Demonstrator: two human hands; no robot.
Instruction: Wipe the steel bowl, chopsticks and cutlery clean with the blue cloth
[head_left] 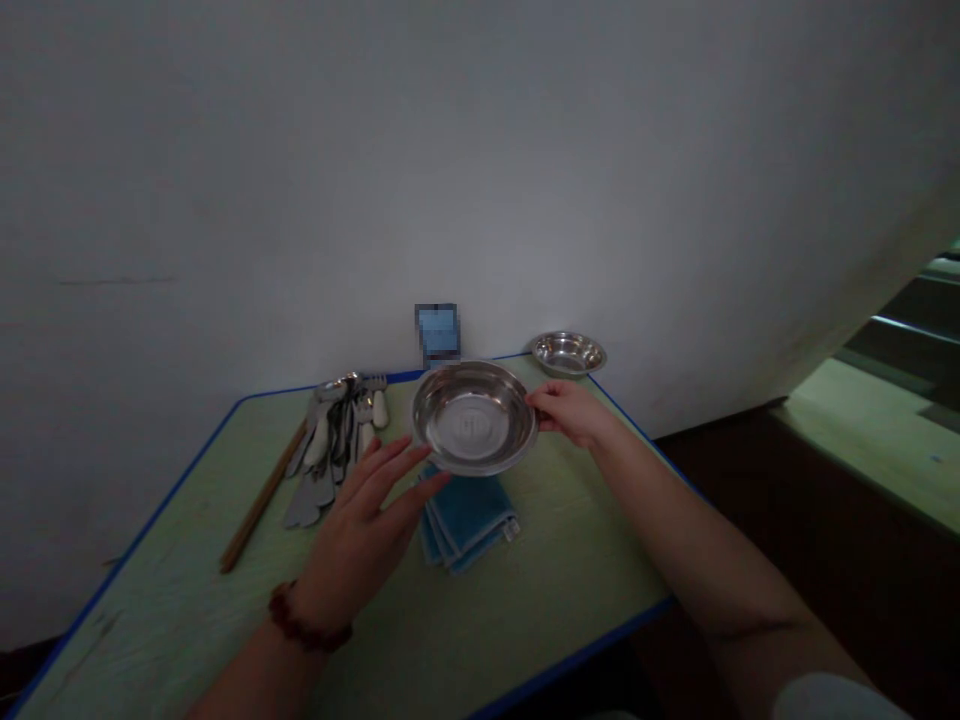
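Both hands up: right hand (571, 412) pinches the right rim of the steel dish (474, 418), raised just above the folded blue cloth (471, 522); left hand (358, 545) hovers beside it, fingers spread wide. Looks light, stiff and slippery, so the rim is the hold.

My right hand (571, 412) grips the steel plate (474, 417) by its rim. My left hand (362, 530) hovers open over the blue cloth (469, 520).

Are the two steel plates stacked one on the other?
No: the right hand holds one steel plate by its rim, while the second steel plate sits apart at the far corner of the table.
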